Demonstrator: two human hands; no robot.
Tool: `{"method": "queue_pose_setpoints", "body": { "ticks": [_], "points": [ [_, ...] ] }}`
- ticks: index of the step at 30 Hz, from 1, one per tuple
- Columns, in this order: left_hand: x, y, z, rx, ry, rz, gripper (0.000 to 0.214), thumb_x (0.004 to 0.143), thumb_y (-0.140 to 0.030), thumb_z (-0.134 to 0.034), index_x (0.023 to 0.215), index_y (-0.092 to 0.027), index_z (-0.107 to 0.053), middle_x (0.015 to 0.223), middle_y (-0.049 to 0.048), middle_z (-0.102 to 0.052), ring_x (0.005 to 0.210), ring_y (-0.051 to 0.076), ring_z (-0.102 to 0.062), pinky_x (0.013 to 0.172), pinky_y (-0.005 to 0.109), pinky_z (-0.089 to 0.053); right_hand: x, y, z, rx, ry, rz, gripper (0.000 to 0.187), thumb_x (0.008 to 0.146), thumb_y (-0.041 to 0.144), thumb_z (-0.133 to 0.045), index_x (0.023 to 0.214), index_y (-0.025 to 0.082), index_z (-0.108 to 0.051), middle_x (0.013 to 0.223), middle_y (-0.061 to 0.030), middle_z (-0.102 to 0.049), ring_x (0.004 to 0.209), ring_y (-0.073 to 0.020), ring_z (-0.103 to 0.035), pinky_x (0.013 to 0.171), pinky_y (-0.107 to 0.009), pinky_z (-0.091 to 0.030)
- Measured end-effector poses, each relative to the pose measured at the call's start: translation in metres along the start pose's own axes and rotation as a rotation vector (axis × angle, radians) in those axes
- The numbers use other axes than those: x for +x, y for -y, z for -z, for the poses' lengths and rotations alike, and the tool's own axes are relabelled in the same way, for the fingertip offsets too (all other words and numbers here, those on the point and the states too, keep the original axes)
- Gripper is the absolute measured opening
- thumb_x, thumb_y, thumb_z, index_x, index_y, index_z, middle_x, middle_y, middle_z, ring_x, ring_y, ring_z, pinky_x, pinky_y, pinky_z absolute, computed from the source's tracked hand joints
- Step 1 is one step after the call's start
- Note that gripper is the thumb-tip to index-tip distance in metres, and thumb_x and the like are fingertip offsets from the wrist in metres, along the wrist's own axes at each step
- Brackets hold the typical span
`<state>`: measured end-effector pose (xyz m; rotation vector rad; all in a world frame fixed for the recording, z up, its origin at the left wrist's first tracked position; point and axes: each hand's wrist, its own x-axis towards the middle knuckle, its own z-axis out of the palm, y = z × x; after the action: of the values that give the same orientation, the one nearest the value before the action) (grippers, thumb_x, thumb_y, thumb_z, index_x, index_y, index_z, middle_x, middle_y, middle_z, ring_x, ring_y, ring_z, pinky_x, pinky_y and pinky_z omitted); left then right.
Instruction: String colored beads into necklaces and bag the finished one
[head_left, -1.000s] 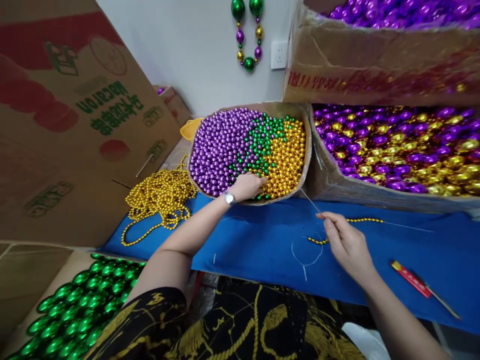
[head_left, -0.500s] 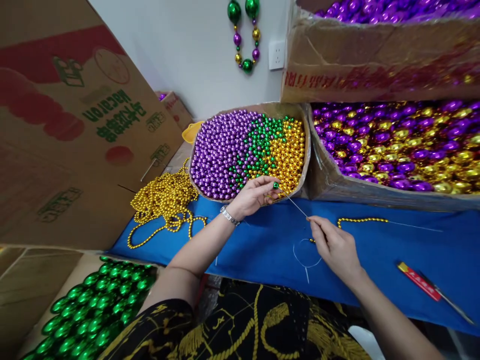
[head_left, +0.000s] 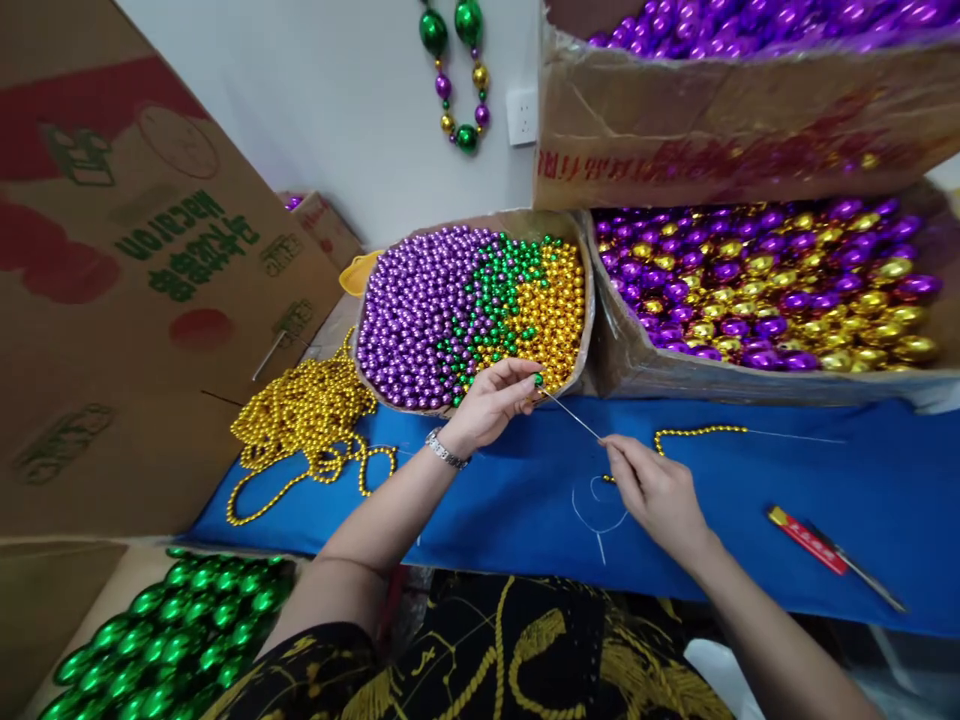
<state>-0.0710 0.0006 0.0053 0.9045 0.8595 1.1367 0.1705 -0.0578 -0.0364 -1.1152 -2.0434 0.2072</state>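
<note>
My left hand (head_left: 499, 403), with a silver band at its wrist, pinches a shiny green bead (head_left: 538, 381) between thumb and fingers. It is over the near rim of a box (head_left: 590, 330) of small purple, green and gold beads. My right hand (head_left: 656, 490) grips a thin needle (head_left: 571, 414) whose far tip meets the green bead; whether it passes through the hole I cannot tell. White thread (head_left: 600, 530) curls on the blue cloth (head_left: 495, 510) beside my right hand. Behind that hand lies a short string of gold beads (head_left: 701, 431), thread trailing from its end.
Gold bead strands (head_left: 300, 415) are heaped at the left by a big carton (head_left: 112, 350). A box of large purple and gold beads (head_left: 772, 290) stands at the right, another box (head_left: 720, 130) above it. A red-and-yellow packet (head_left: 806, 540) lies front right. Large green beads (head_left: 180, 630) fill a lower-left box.
The whole view has shifted, so most things sit farther left in the picture. Both hands keep their holds on the green bead and the needle.
</note>
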Motion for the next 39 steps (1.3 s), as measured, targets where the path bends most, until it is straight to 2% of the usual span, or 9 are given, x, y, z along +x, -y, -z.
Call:
{"method": "queue_pose_setpoints", "body": {
  "ticks": [7,10,15,19,22,26,31,35,39],
  "points": [
    [0.006,0.004,-0.012,0.027,0.029,0.025,0.029,0.076,-0.03,-0.077,0.1,-0.018,-0.067,0.081,0.0021,-0.066,0.077,0.013,-0.066,0.064,0.023,-0.053,-0.005,-0.005,0.006,0.046,0.038,-0.083,0.023,0.099,0.023,-0.045,0.106,0.021,-0.066,0.097,-0.0033,-0.076,0.076,-0.0139,-0.073,0.073,-0.023,-0.058],
    [0.005,0.007,-0.022,0.203,0.034,-0.116,0.026,0.078,-0.031,-0.076,0.1,-0.019,-0.067,0.085,0.0026,-0.067,0.081,0.014,-0.066,0.071,0.026,-0.056,-0.009,-0.008,0.005,-0.023,-0.034,-0.086,0.022,0.098,0.024,-0.048,0.105,0.021,-0.068,0.098,-0.0051,-0.076,0.08,-0.0163,-0.074,0.075,-0.026,-0.058],
    [0.017,-0.01,-0.052,0.45,0.196,-0.357,0.046,0.085,-0.03,-0.069,0.128,-0.025,-0.057,0.116,0.0074,-0.065,0.105,0.016,-0.062,0.087,0.029,-0.054,-0.013,-0.012,0.011,0.067,-0.111,-0.141,0.019,0.098,0.023,-0.046,0.105,0.021,-0.064,0.093,-0.0046,-0.075,0.075,-0.0144,-0.072,0.069,-0.024,-0.057],
    [0.07,-0.035,-0.087,0.737,0.19,-0.59,0.025,0.092,-0.031,-0.058,0.111,-0.017,-0.065,0.106,0.0086,-0.069,0.094,0.015,-0.064,0.083,0.029,-0.052,-0.018,-0.02,0.018,0.089,-0.169,-0.154,0.015,0.098,0.023,-0.047,0.102,0.021,-0.061,0.079,-0.0022,-0.073,0.065,-0.0144,-0.07,0.062,-0.024,-0.056],
    [0.125,-0.045,-0.116,1.108,0.29,-0.703,0.019,0.09,-0.025,-0.057,0.102,-0.014,-0.068,0.094,0.0079,-0.071,0.085,0.015,-0.064,0.079,0.03,-0.05,-0.024,-0.026,0.022,0.112,-0.169,-0.187,0.014,0.097,0.023,-0.047,0.103,0.022,-0.06,0.076,-0.0008,-0.071,0.068,-0.0143,-0.071,0.063,-0.024,-0.056],
    [0.184,-0.05,-0.141,1.46,0.305,-0.68,0.017,0.088,-0.018,-0.055,0.095,-0.014,-0.069,0.088,0.0066,-0.072,0.082,0.017,-0.064,0.08,0.031,-0.047,-0.031,-0.033,0.027,0.128,-0.186,-0.222,0.014,0.097,0.023,-0.048,0.104,0.023,-0.06,0.08,-0.0016,-0.072,0.072,-0.015,-0.072,0.067,-0.024,-0.058],
    [0.216,-0.052,-0.141,1.619,0.223,-0.645,0.021,0.088,-0.019,-0.053,0.099,-0.014,-0.07,0.091,0.0084,-0.072,0.083,0.019,-0.064,0.08,0.031,-0.046,-0.037,-0.04,0.029,0.131,-0.174,-0.26,0.014,0.097,0.023,-0.047,0.104,0.023,-0.059,0.083,-0.0027,-0.073,0.072,-0.0161,-0.072,0.065,-0.025,-0.058],
    [0.224,-0.038,-0.154,1.741,0.519,-0.676,0.023,0.088,-0.02,-0.054,0.103,-0.016,-0.07,0.099,0.0094,-0.071,0.093,0.021,-0.063,0.087,0.034,-0.045,-0.035,-0.043,0.027,0.148,-0.16,-0.258,0.013,0.097,0.022,-0.046,0.103,0.023,-0.058,0.083,-0.0025,-0.072,0.073,-0.0154,-0.071,0.065,-0.024,-0.056],
    [0.224,-0.012,-0.187,1.782,0.839,-0.607,0.019,0.082,-0.021,-0.06,0.097,-0.02,-0.072,0.094,0.0091,-0.069,0.089,0.023,-0.062,0.082,0.037,-0.047,-0.034,-0.043,0.024,0.163,-0.167,-0.262,0.013,0.097,0.021,-0.046,0.103,0.024,-0.058,0.083,-0.0022,-0.072,0.074,-0.0152,-0.071,0.066,-0.024,-0.057]
  ]
}}
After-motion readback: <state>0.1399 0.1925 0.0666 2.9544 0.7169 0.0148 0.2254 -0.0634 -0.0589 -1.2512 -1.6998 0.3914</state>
